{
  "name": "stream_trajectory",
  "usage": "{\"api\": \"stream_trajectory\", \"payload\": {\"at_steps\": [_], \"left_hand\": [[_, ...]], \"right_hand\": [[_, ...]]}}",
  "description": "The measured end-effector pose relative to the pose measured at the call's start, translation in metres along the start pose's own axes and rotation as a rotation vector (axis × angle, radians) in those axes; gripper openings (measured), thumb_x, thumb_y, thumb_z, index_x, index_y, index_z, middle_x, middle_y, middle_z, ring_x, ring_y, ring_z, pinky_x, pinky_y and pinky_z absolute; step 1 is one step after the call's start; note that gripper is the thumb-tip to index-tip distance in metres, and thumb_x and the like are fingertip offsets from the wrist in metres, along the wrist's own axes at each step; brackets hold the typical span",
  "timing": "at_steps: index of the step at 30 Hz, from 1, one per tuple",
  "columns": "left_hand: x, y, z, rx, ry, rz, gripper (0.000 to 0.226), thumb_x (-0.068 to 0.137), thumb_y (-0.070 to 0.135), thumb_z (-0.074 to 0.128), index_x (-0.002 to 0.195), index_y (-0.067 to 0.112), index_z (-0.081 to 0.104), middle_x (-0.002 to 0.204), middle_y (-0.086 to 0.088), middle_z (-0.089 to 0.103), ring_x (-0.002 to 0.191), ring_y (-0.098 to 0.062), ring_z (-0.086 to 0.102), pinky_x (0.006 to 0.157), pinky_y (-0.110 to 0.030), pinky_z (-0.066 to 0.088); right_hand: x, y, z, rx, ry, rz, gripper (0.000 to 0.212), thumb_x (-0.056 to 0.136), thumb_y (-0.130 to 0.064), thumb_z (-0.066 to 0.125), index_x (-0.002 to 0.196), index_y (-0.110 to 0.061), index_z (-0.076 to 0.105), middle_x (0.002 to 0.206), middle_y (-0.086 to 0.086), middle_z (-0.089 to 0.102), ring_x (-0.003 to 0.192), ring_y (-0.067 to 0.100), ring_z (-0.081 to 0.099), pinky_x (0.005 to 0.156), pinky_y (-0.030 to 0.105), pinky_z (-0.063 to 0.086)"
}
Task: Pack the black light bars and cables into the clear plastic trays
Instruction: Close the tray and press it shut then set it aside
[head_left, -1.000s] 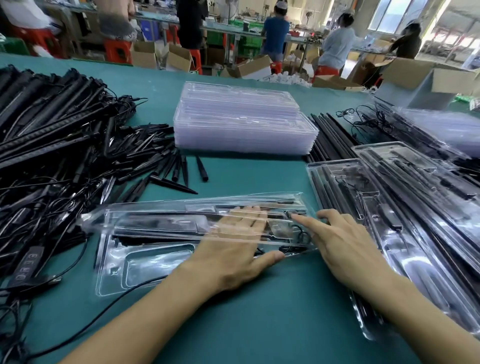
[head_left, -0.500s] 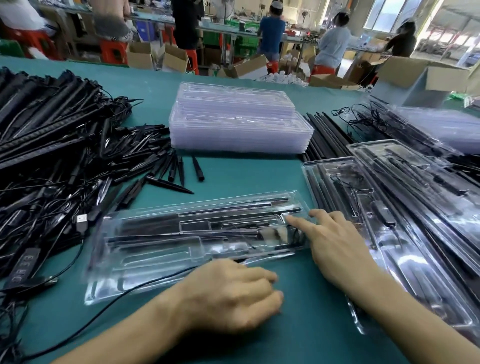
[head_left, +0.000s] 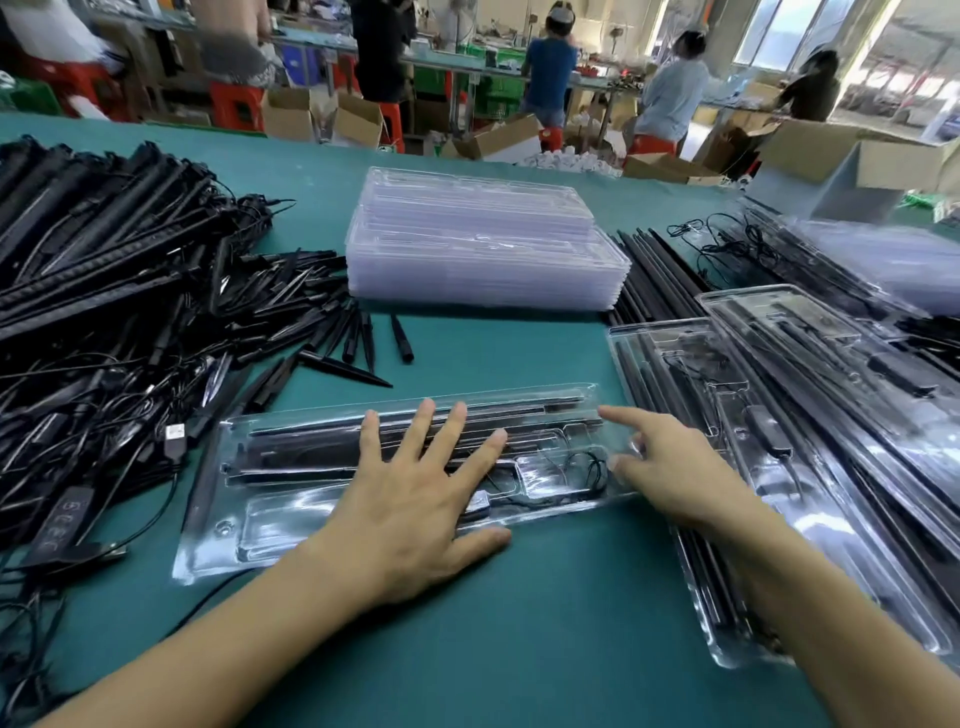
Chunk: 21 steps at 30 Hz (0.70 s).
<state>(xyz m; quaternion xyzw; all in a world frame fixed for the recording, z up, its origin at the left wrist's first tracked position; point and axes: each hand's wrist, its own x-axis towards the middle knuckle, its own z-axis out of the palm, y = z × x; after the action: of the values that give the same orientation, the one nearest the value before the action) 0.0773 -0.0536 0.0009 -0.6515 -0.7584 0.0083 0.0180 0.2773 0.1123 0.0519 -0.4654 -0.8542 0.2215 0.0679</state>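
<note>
The left hand, fingers spread flat, presses the clear tray, probably seating the light bars beneath it. The right hand, index finger extended and gripping nothing, touches the adjacent tray end, apparently steadying it.

Left hand flat on packed tray; right hand touching its end
</note>
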Motion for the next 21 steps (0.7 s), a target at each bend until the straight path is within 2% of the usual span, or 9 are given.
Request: {"api": "stream_trajectory", "payload": {"at_steps": [2,4,5,7,9,12,14,16,21], "left_hand": [[-0.003,-0.009,-0.004,-0.002,0.039,0.031,0.087,0.081,0.084,0.002,0.155,0.041,-0.006,0.167,-0.005,0.001,0.153,-0.033,0.0,0.114,-0.07,0.003],[-0.008,-0.015,-0.011,0.003,0.086,0.069,0.085,0.085,0.078,0.018,0.155,0.031,0.027,0.16,-0.009,0.031,0.148,-0.035,0.027,0.108,-0.074,0.023],[-0.01,-0.017,-0.015,0.001,0.125,0.09,0.083,0.086,0.075,0.026,0.15,0.025,0.043,0.149,-0.01,0.047,0.14,-0.035,0.041,0.101,-0.075,0.033],[-0.01,-0.019,-0.018,-0.002,0.205,0.114,0.08,0.085,0.07,0.034,0.139,0.015,0.057,0.131,-0.011,0.061,0.127,-0.036,0.055,0.091,-0.075,0.042],[-0.01,-0.021,-0.02,-0.023,0.242,0.114,0.083,0.083,0.07,0.037,0.138,0.011,0.058,0.127,-0.011,0.063,0.125,-0.035,0.057,0.09,-0.074,0.044],[-0.013,-0.026,-0.022,-0.05,0.262,0.126,0.091,0.078,0.074,0.046,0.138,0.006,0.056,0.13,-0.011,0.062,0.128,-0.034,0.055,0.092,-0.073,0.044],[-0.015,-0.027,-0.021,-0.061,0.278,0.136,0.087,0.073,0.061,0.071,0.138,0.005,0.056,0.131,-0.012,0.062,0.129,-0.035,0.054,0.092,-0.074,0.043],[-0.016,-0.026,-0.019,-0.077,0.317,0.144,0.086,0.056,0.038,0.09,0.129,0.001,0.061,0.128,-0.014,0.064,0.127,-0.038,0.056,0.09,-0.075,0.043],[-0.022,-0.025,-0.018,-0.062,0.457,0.203,0.06,0.041,0.015,0.097,0.09,-0.003,0.068,0.113,-0.021,0.071,0.11,-0.043,0.065,0.078,-0.067,0.054]], "right_hand": [[0.003,-0.002,-0.008,0.237,-0.076,0.079,0.076,0.079,-0.018,0.079,0.145,-0.02,0.042,0.094,0.006,0.064,0.086,0.022,0.064,0.084,0.032,0.048],[0.004,-0.001,-0.013,0.362,-0.131,0.131,0.081,0.07,-0.019,0.087,0.139,-0.008,0.046,0.088,0.007,0.068,0.083,0.019,0.066,0.084,0.032,0.049],[0.004,0.0,-0.016,0.385,-0.138,0.138,0.072,0.067,-0.022,0.089,0.129,-0.004,0.055,0.083,0.005,0.07,0.078,0.016,0.065,0.078,0.028,0.047],[0.002,-0.001,-0.022,0.405,-0.127,0.12,0.043,0.067,-0.032,0.086,0.094,-0.002,0.073,0.071,0.002,0.072,0.068,0.008,0.064,0.065,0.02,0.042],[-0.002,-0.001,-0.025,0.434,-0.153,0.127,0.032,0.079,-0.034,0.078,0.07,-0.004,0.071,0.049,-0.004,0.059,0.044,0.004,0.048,0.045,0.015,0.033],[-0.009,-0.003,-0.021,0.582,-0.31,0.238,0.036,0.095,-0.032,0.06,0.065,-0.012,0.059,0.047,-0.007,0.043,0.037,0.006,0.027,0.033,0.014,0.018],[-0.017,-0.003,-0.017,0.676,-0.357,0.283,0.035,0.097,-0.03,0.056,0.067,-0.013,0.055,0.05,-0.007,0.042,0.037,0.005,0.029,0.032,0.011,0.015],[-0.025,-0.003,-0.014,0.778,-0.355,0.307,0.03,0.097,-0.023,0.057,0.069,-0.012,0.054,0.053,-0.004,0.046,0.037,0.007,0.038,0.03,0.011,0.017],[-0.034,-0.006,-0.004,0.96,-0.253,0.378,0.026,0.096,-0.015,0.057,0.07,-0.01,0.054,0.056,0.002,0.048,0.039,0.012,0.048,0.029,0.014,0.025]]}}
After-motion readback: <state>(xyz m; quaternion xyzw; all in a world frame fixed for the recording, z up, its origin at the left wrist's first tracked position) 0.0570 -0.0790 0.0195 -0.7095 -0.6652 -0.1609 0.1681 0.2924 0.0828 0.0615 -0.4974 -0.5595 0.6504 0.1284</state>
